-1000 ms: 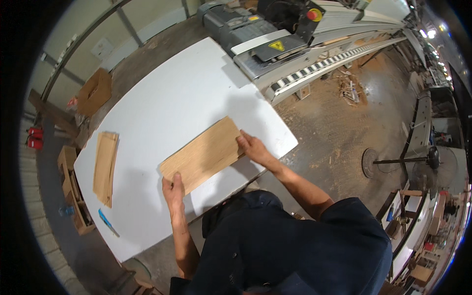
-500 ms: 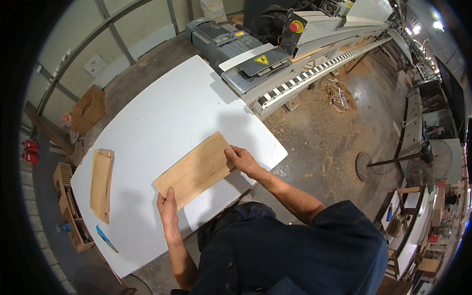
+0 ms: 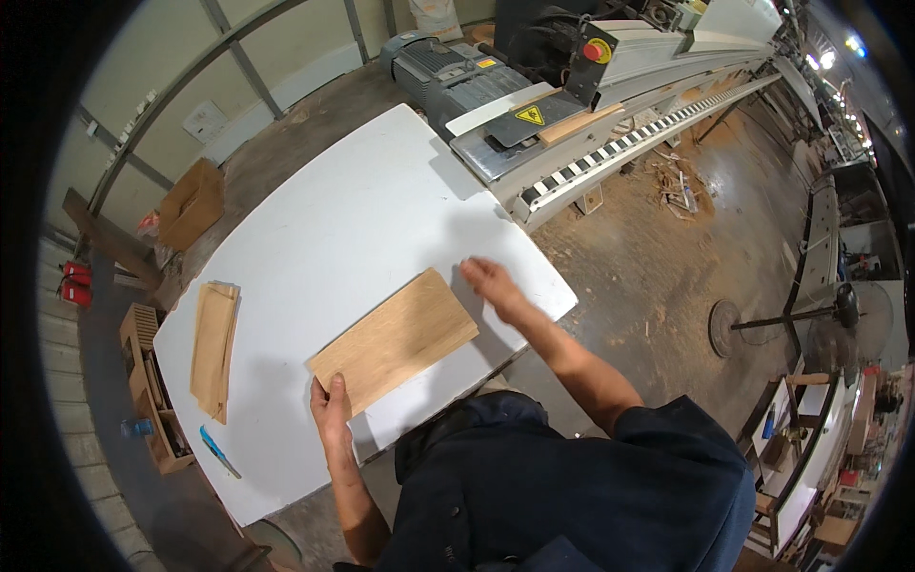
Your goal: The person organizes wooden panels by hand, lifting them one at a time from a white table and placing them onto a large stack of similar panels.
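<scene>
A rectangular light-brown wooden board (image 3: 396,338) lies at a slant on the white table, or just above it; I cannot tell which. My left hand (image 3: 332,405) grips its near left corner, the thumb on top and the fingers at the edge. Off the board's right end, my right hand (image 3: 491,284) hovers over the table, empty, fingers apart and slightly blurred. On the left of the table rests a small stack of similar boards (image 3: 215,348), with a blue utility knife (image 3: 219,451) close to its near end.
The white table (image 3: 315,229) meets a long machine with a striped rail (image 3: 610,151) and a red stop button (image 3: 597,51). A wooden strip (image 3: 579,124) shows at the machine's end. Cardboard box (image 3: 193,203) and wooden rack (image 3: 152,391) stand left; a fan (image 3: 843,310) is right.
My right hand has let go of the board's right end and moved away from it. My left hand keeps its grip. More of the wooden strip shows at the machine's end. The whole view has shifted slightly.
</scene>
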